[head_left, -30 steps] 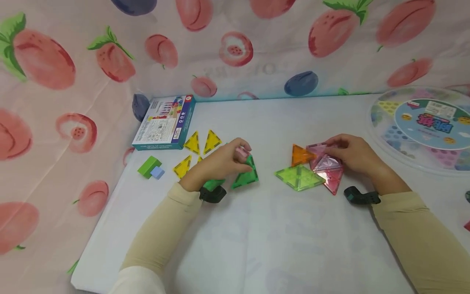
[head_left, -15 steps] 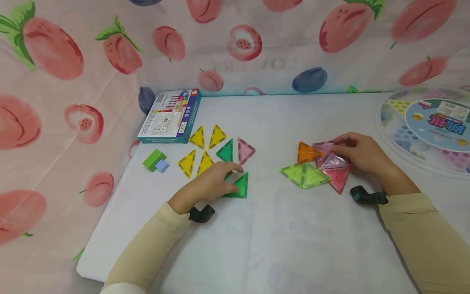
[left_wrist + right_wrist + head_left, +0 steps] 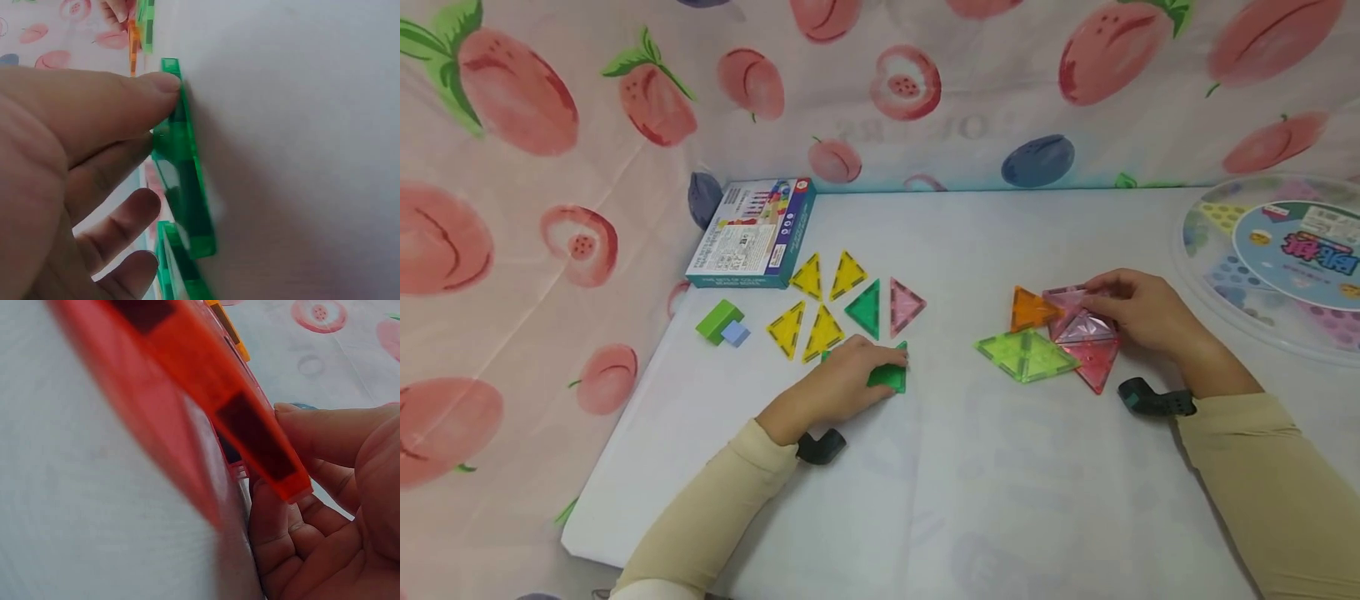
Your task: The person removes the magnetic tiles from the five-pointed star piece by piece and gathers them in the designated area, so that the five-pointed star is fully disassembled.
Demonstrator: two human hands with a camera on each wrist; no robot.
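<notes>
In the head view my left hand [image 3: 838, 385] pinches a green triangular magnetic tile [image 3: 889, 378] at the table's middle left. Its thumb presses the tile's edge in the left wrist view. A second green tile [image 3: 164, 265] shows beneath the lower fingers there. Beyond the hand lie another green triangle tile [image 3: 867, 310] and a pink triangle tile [image 3: 906, 307]. My right hand [image 3: 1146, 317] grips the edge of a cluster of pink tiles [image 3: 1084, 327]. A red tile [image 3: 1094, 363], an orange triangle tile [image 3: 1028, 309] and light green tiles [image 3: 1026, 357] adjoin that cluster.
Several yellow triangle tiles [image 3: 786, 330] lie left of the green ones. Farther left sit a green block [image 3: 718, 321] and a light blue block [image 3: 736, 333]. A flat box [image 3: 748, 237] stands at the back left, and a round clear case [image 3: 1285, 258] at the back right.
My left hand has let go of the pink triangle tile, now beside a green one, and come back nearer to pinch another green tile. The right hand stays at the pink cluster.
</notes>
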